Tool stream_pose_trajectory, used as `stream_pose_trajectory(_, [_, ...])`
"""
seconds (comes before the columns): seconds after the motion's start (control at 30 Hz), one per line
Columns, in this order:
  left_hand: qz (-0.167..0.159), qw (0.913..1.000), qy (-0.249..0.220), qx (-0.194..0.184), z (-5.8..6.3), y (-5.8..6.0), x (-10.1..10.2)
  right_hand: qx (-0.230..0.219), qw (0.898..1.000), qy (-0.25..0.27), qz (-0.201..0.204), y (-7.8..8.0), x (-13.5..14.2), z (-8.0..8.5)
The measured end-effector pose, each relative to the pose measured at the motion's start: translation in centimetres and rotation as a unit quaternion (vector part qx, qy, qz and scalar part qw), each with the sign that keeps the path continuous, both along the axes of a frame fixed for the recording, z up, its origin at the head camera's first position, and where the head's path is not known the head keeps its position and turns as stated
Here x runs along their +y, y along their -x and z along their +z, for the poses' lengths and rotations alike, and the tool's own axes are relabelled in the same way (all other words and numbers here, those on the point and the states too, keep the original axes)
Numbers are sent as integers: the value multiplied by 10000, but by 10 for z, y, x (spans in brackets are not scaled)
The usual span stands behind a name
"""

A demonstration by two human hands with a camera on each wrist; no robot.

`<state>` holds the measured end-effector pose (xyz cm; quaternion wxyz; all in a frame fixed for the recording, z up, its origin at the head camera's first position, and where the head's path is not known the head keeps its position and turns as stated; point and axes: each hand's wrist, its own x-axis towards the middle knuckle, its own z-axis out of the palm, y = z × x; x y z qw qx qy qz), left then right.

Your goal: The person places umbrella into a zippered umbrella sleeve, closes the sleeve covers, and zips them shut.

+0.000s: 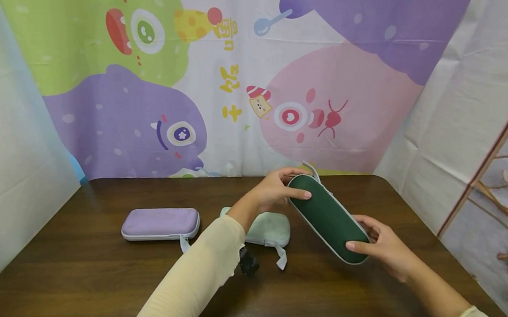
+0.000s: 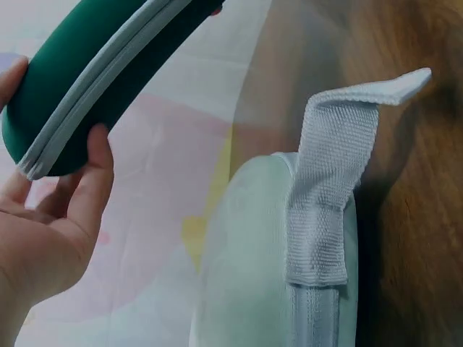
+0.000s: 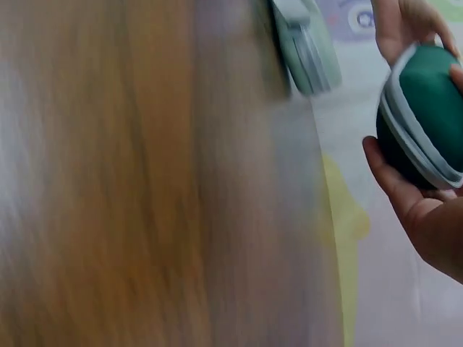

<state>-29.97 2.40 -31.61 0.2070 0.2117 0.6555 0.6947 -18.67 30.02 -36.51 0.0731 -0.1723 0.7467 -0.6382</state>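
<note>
A dark green zippered case (image 1: 328, 218) with a pale grey zipper band is held tilted above the table, its left end higher. My left hand (image 1: 275, 191) grips the upper end, thumb on the broad face. At the lower right end my right hand (image 1: 386, 247) holds it between thumb and fingers. The zipper band (image 2: 94, 83) looks closed along the side seen in the left wrist view. A light green case (image 1: 270, 229) lies on the table, partly hidden behind my left forearm. To its left lies a lilac case (image 1: 162, 223).
Both lying cases have fabric tabs, one pale tab (image 1: 281, 257) on the light green case. A small black object (image 1: 248, 262) shows beside my left sleeve. The brown wooden table (image 1: 83, 264) meets a printed cartoon curtain (image 1: 233, 153) at the back.
</note>
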Motion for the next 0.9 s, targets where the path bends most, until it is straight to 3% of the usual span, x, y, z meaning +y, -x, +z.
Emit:
stream_pose_trajectory(0.1, [429, 9989, -127, -131, 0, 0, 1, -416, 9971, 644, -25, -3, -9, 0])
stream_pose_trajectory(0.2, [783, 9935, -610, -548, -2, -2, 4, -674, 9896, 1267, -69, -6, -17, 1])
stream_pose_trajectory(0.37, [999, 9722, -1504, -1488, -8, -8, 10, -837, 9769, 1943, -292, -10, -34, 2])
stream_pose_trajectory(0.47, [1041, 9651, -1623, -1773, -13, -17, 16, -770, 9760, 1924, -663, -12, -46, 4])
stream_pose_trajectory(0.57, [980, 9635, -1619, -1895, -16, -27, 23, -667, 9740, 1912, -1018, -14, -58, 7])
stream_pose_trajectory(0.73, [920, 9634, -1754, -1808, -18, -35, 28, -558, 9701, 1861, -1455, -13, -76, 12])
stream_pose_trajectory(0.9, [967, 9614, -2041, -1573, -20, -35, 24, -260, 9750, 1220, -1838, -13, -89, 18])
